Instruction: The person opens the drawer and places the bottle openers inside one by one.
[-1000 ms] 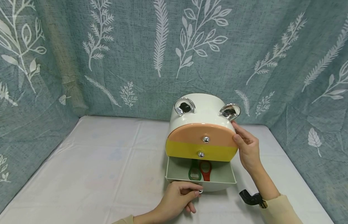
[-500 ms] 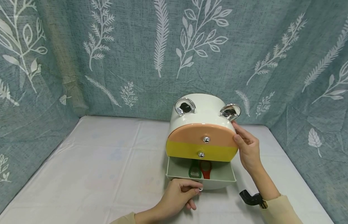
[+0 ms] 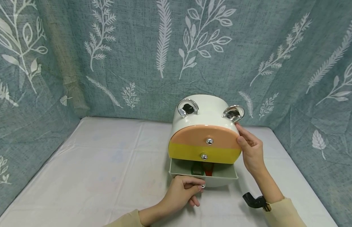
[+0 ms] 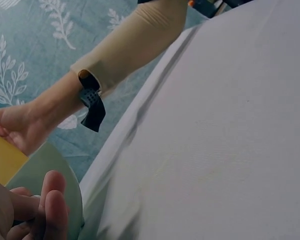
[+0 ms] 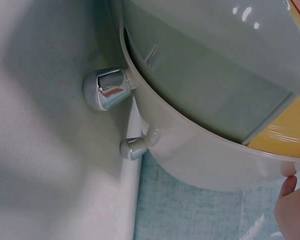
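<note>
A frog-faced mini drawer cabinet [image 3: 205, 108] stands on the table, with an orange top drawer [image 3: 190, 135] and a yellow middle drawer [image 3: 187, 153], both pushed in. Its pale green bottom drawer [image 3: 221, 182] sticks out partway. My left hand [image 3: 176, 194] pinches that drawer's silver knob [image 3: 203, 186] between thumb and fingers. Inside lie a green bottle opener [image 3: 197, 170] and a red bottle opener [image 3: 209, 170], partly covered by the drawer above. My right hand [image 3: 252, 154] rests against the cabinet's right side below one eye; fingertips touch the shell in the right wrist view.
White cloth covers the table [image 3: 107, 170]. A leaf-patterned curtain [image 3: 136, 47] hangs close behind the cabinet and along both sides. A black strap [image 3: 253, 200] juts from the right wrist. Silver feet [image 5: 107, 90] support the cabinet.
The bottom drawer has slid inward, my left hand moving with its knob away from me. Less of both bottle openers shows. My right hand has stayed at the cabinet's side.
</note>
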Demonstrator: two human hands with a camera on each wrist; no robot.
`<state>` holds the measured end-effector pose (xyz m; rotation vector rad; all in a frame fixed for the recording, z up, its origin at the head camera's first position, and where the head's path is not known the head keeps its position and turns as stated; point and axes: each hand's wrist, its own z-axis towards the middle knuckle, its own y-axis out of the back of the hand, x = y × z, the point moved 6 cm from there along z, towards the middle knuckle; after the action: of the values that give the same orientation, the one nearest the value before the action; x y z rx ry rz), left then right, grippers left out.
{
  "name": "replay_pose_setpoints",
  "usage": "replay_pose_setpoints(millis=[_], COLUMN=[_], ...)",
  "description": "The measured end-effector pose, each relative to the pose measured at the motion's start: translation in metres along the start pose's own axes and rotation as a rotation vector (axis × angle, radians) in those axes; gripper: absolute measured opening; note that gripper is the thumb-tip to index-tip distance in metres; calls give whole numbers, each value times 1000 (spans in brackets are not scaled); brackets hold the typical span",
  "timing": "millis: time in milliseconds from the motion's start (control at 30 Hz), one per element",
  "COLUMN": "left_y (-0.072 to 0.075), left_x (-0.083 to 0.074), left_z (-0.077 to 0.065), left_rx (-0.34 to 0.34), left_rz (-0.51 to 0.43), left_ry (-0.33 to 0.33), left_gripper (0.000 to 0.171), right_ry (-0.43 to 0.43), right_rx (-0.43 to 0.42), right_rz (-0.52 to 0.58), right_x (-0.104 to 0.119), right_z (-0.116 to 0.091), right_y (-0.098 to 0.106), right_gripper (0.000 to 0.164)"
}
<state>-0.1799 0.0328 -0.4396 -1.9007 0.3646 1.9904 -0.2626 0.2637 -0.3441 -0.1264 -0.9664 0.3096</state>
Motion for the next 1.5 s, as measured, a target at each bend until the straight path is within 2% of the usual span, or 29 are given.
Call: replay_pose_setpoints(millis=[300,600,1033,1500], left_y=[5,10,14,18], left_x=[-2,-3,-3,-4], left_z=[9,21,31,39], left_rx=[-13,-10,-4,-11], left_rz=[5,40,32,19], left_ry=[-19,-38,-59,-45], left_gripper=[20,19,19,18], right_ry=[-24,-16,-8,-12], right_rx=[-22,-6,5,16], right_rz=[-7,-14,-25,-30], right_x=[-2,-1,1,1], right_z=[-3,-2,-1,1], right_y=[1,1,1,2], right_gripper=[39,40,39,39])
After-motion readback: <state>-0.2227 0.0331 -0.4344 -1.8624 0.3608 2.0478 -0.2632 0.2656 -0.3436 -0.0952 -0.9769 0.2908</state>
